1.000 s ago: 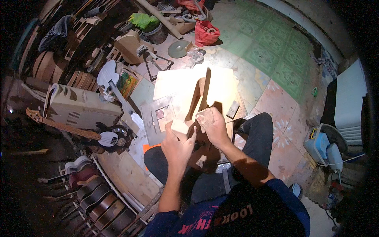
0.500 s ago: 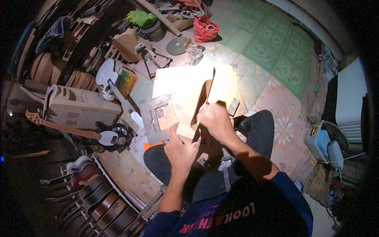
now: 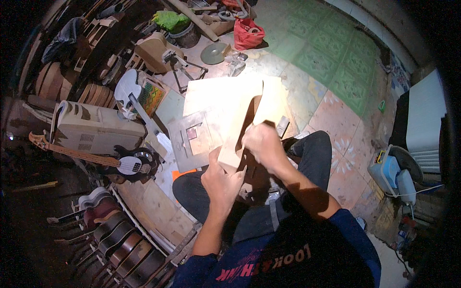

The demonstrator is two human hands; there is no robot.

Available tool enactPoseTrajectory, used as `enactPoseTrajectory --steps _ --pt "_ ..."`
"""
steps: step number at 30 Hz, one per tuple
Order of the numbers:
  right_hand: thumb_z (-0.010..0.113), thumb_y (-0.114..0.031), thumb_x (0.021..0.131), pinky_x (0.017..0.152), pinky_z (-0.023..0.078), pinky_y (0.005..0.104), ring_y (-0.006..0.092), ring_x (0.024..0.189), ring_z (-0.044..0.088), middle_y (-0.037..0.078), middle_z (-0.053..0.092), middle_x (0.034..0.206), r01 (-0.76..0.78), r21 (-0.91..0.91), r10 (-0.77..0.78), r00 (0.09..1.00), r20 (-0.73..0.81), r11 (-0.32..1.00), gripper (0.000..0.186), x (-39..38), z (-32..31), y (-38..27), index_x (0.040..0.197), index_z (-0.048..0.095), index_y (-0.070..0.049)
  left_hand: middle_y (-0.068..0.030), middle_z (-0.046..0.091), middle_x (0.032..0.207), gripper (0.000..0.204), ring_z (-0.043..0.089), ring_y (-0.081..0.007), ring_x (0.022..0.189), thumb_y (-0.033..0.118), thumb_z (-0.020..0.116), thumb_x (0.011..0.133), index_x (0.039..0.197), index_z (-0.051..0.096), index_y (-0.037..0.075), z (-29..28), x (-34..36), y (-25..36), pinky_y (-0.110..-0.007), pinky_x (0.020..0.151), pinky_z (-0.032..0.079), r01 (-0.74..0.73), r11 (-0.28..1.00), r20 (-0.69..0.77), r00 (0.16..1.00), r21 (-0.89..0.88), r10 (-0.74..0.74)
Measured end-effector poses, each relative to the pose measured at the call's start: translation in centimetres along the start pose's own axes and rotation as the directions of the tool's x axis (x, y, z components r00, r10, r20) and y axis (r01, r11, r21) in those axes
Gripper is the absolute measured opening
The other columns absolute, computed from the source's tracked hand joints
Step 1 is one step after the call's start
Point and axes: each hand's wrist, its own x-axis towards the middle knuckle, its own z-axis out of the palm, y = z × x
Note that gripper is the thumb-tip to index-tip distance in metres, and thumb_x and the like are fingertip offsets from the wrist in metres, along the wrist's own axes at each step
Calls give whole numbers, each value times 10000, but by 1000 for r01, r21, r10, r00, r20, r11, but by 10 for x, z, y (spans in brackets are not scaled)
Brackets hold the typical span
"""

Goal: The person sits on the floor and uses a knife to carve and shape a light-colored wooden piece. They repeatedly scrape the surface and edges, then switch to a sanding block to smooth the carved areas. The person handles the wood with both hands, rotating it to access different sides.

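A long, pale wooden piece point(image 3: 232, 152), with a thick block at its near end and a curved, shadowed side, slants away from me over a brightly lit pale board point(image 3: 204, 98). It resembles a guitar neck blank. My left hand point(image 3: 221, 182) grips the block end, thumb on the left side and fingers on the right. Closed in a fist, my right hand point(image 3: 265, 148) presses along the right side of the piece; whatever it holds is hidden. Left of the wood lies a flat grey template point(image 3: 174, 137) with a cut-out.
A small block point(image 3: 283, 126) rests beyond my right hand. A dark bass guitar point(image 3: 128, 165) and a pale case point(image 3: 96, 127) are at left, above racked guitar bodies point(image 3: 127, 249). A tripod-like stand point(image 3: 185, 72) and red bag point(image 3: 248, 34) stand at the back; a bin point(image 3: 398, 173) is right.
The wooden piece has shifted slightly and shows more of its top face. My right hand has moved a little nearer to me and right along its side. My left hand keeps its grip.
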Motion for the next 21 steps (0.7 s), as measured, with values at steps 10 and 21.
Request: enactPoseTrajectory --steps 10,21 --pt "598 -187 877 620 491 345 192 657 592 85 616 733 -124 -104 135 985 106 987 180 0 -8 -21 767 587 -46 -202 713 876 599 717 -346 824 226 844 706 1199 556 44 0 -1 -8 -398 721 551 -103 995 -50 993 -11 102" --pt "650 -132 855 635 490 335 151 672 577 84 571 692 -112 27 111 993 32 993 185 16 -15 -11 770 568 11 -198 708 845 583 710 -375 780 245 843 706 1188 569 64 2 -4 -7 -423 683 552 -95 995 -24 995 -9 95"
